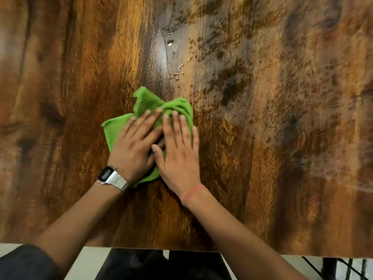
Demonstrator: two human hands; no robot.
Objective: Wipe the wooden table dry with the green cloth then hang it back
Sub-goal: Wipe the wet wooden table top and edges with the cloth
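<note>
Wet table point(262, 138), hands flat on cloth point(149, 102)

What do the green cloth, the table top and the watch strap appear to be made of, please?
Green cloth: soft ribbed textile, probably microfibre, crumpling under both hands. Table top: wood or wood-look laminate, glossy; water beads on it. Watch strap: silvery linked metal, by its shine.

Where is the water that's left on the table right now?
In the head view, the water droplets bead on the wooden table just beyond the green cloth, which both hands press flat near the table's middle.
</note>
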